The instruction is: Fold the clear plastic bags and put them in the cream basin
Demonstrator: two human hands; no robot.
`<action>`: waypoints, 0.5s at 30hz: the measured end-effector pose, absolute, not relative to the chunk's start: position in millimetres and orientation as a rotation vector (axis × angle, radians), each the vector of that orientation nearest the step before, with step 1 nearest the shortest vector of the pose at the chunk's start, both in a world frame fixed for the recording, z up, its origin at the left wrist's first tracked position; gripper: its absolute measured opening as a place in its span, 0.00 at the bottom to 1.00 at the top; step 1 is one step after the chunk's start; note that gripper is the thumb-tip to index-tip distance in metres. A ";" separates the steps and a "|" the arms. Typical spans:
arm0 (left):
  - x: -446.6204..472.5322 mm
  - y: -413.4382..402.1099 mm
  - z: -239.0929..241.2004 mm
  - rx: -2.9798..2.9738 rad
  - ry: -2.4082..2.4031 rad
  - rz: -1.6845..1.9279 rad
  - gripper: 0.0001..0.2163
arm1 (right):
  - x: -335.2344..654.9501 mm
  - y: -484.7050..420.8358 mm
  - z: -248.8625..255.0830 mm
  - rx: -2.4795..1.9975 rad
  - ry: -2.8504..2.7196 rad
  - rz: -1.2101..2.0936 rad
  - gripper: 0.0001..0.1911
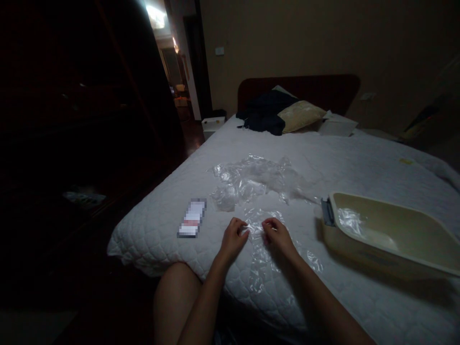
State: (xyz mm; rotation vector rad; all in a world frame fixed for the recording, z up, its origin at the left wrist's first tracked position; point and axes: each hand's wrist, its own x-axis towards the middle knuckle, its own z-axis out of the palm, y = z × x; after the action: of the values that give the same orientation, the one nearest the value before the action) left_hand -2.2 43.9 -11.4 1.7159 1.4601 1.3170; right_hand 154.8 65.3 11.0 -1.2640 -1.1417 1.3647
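A clear, crinkled plastic bag [258, 254] lies on the white quilted bed cover in front of me, its top part between my hands. My left hand [235, 235] has thumb and fingertips curled together at the bag's left edge. Opposite it, my right hand [279, 235] pinches the right edge, knuckles up. The exact grip of the fingertips is hard to make out in the dim light. Just beyond the hands spreads a loose heap of similar clear plastic bags [247, 179].
At the right stands a cream plastic bin [381, 258] with some clear plastic inside. A blurred-out phone-like rectangle [193, 218] lies to the left. Dark clothing [266, 112] and a beige pillow [302, 116] rest near the headboard [334, 86]. The bed's edge drops off at left.
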 end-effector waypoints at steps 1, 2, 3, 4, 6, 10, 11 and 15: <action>-2.1 44.2 -12.5 1.717 1.475 1.312 0.07 | 151.1 64.6 13.7 -1.256 -1.109 1.423 0.15; -2.0 44.6 -13.9 1.711 1.488 1.306 0.06 | 147.6 63.9 16.2 -1.251 -1.066 1.492 0.14; -2.1 45.1 -15.4 1.697 1.498 1.303 0.05 | 144.6 63.1 18.3 -1.247 -1.016 1.562 0.14; -2.3 45.7 -16.8 1.680 1.500 1.299 0.04 | 142.5 62.5 19.9 -1.245 -0.965 1.624 0.13; -3.0 46.8 -19.1 1.657 1.488 1.292 0.03 | 142.0 61.2 21.6 -1.251 -0.861 1.686 0.11; -4.5 47.6 -21.3 1.678 1.489 1.284 0.03 | 153.1 59.1 21.9 -1.231 -0.779 1.722 0.08; -4.7 47.6 -21.6 1.682 1.497 1.282 0.03 | 157.0 58.5 22.0 -1.225 -0.770 1.727 0.08; -4.6 46.6 -22.3 1.661 1.512 1.267 0.03 | 172.4 55.2 24.8 -1.214 -0.734 1.733 0.08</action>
State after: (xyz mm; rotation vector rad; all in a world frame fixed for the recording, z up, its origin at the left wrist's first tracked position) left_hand -4.6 46.6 -22.3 1.6606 1.5122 1.2674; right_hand 172.4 55.2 24.8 -1.2142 -0.7338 1.7325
